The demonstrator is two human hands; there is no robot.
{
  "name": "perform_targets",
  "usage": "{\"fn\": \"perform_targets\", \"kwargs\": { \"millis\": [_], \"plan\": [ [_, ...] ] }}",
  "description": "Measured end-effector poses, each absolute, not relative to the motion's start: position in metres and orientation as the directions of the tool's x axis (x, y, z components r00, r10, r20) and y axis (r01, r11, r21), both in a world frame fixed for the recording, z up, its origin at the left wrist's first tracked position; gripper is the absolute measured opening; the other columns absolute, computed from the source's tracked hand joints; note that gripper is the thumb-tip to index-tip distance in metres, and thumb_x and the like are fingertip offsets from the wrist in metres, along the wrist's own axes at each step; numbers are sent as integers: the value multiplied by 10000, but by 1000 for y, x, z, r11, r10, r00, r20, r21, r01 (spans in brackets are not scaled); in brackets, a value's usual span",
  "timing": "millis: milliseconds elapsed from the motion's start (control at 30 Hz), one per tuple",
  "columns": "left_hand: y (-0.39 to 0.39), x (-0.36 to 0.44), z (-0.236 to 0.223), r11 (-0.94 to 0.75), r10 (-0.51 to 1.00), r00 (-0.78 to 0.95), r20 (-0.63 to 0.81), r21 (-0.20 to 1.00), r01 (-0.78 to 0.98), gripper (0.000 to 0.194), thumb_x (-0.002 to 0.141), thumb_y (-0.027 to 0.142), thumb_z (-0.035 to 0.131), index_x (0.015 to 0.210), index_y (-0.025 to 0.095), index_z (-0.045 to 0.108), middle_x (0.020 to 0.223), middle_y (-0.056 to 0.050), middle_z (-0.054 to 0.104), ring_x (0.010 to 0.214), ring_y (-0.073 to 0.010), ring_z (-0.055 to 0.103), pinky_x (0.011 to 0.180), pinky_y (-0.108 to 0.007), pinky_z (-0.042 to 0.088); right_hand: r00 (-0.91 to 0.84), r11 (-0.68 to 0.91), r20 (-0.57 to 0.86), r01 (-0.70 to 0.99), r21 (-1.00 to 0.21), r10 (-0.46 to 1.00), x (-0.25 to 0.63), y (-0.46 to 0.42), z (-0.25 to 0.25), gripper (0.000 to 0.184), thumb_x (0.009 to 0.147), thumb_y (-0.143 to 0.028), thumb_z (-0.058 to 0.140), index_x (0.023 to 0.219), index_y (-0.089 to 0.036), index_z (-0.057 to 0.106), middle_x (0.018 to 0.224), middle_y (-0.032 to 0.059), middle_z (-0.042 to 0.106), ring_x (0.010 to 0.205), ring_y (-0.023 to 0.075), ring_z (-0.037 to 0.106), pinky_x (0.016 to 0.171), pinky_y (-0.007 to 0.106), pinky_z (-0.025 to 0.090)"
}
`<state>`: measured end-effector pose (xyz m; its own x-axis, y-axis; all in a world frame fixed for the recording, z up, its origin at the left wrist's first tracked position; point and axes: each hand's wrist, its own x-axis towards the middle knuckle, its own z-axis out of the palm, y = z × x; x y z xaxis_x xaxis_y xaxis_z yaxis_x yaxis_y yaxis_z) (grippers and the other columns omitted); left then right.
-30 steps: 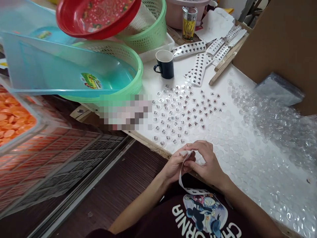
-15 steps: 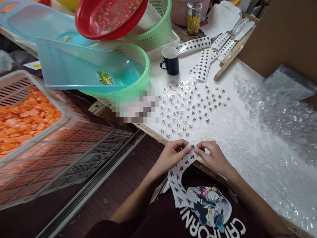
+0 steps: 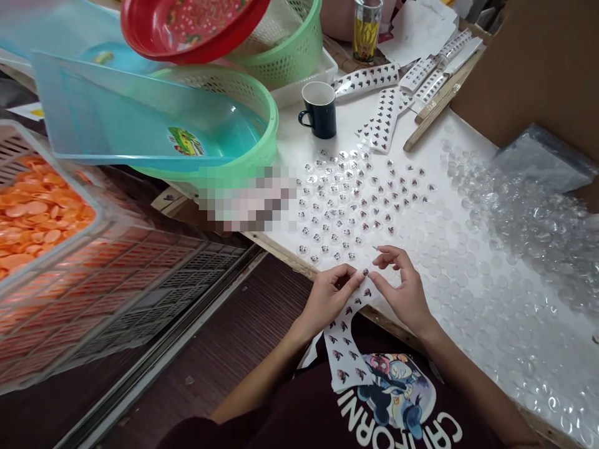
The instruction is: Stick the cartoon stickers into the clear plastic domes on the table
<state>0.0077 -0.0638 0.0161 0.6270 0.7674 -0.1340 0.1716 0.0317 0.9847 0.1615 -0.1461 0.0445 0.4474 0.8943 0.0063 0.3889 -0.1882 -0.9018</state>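
Observation:
My left hand (image 3: 330, 296) pinches the upper end of a white sticker strip (image 3: 347, 358) printed with small dark cartoon figures. The strip curves down over my shirt front. Close by on the right, my right hand (image 3: 400, 284) has its thumb and index finger spread apart. Its thumb is near the strip's top edge; a tiny pale thing shows at the index fingertip, too small to name. Beyond both hands, several clear round discs with cartoon stickers (image 3: 346, 186) lie in rows on the white tabletop (image 3: 285, 224). Plain clear discs (image 3: 437, 265) spread to their right.
A heap of clear discs (image 3: 538, 212) fills the right side. Behind are a dark mug (image 3: 322, 118), a glass (image 3: 366, 31), more sticker sheets (image 3: 384, 118) and a wooden strip (image 3: 433, 118). Left are a green basket (image 3: 271, 134), blue tray (image 3: 116, 125) and crate of orange discs (image 3: 100, 218).
My right hand's index finger has lifted up and away from its thumb and the strip. My left hand still pinches the strip. The view has shifted slightly.

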Motion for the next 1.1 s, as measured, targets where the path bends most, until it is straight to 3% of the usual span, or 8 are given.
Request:
{"fn": "perform_targets", "kwargs": {
  "millis": [167,300,533,700,867,967,1100],
  "plan": [
    [-65,10,11,31,742,657,-134,985,167,293,925,358,611,733,138,625,660,15,547,619,-107,462,575,-212,372,453,-139,-33,201,-970,891,163,-140,42,325,865,-227,669,1149,-263,515,832,-24,653,839,175,637,881,368,471],
    [-64,5,9,29,746,651,-140,984,178,302,930,363,611,726,140,622,640,18,540,588,-100,438,552,-211,356,581,-97,32,191,-977,813,183,-126,42,350,841,-247,689,1124,-254,481,821,-27,638,819,166,630,857,351,474],
    [-60,-5,9,-56,678,734,-48,992,117,255,920,309,616,725,146,627,642,4,586,597,-108,494,573,-218,381,479,-331,-154,311,-891,864,194,-101,23,337,823,-263,632,1128,-240,493,837,-3,675,808,183,640,781,330,465],
    [-60,-4,7,-76,682,731,-25,992,105,237,920,288,608,729,147,617,642,9,573,591,-105,482,569,-217,374,430,-315,-98,470,-825,897,186,-93,9,317,826,-219,566,1134,-232,491,837,3,663,797,193,641,819,351,466],
    [-59,-2,8,-69,673,739,-30,992,104,249,927,294,601,727,148,615,642,10,569,592,-106,486,572,-218,376,320,-267,-34,723,-637,947,179,-87,3,332,864,-125,458,1185,-187,514,870,34,644,804,207,620,893,403,397],
    [-59,-2,8,-76,672,740,-21,992,98,238,928,285,599,736,147,622,644,9,578,590,-105,488,574,-219,377,301,-249,5,799,-547,954,174,-86,2,382,879,-90,427,1245,-162,509,963,83,655,892,234,624,891,406,369],
    [-60,-2,8,-88,674,738,-10,992,94,225,928,276,598,745,149,623,653,7,590,598,-108,498,588,-225,388,310,-236,60,823,-517,949,174,-87,3,386,882,-102,455,1256,-179,514,1134,137,640,1042,275,594,897,419,363]
  ]
}}
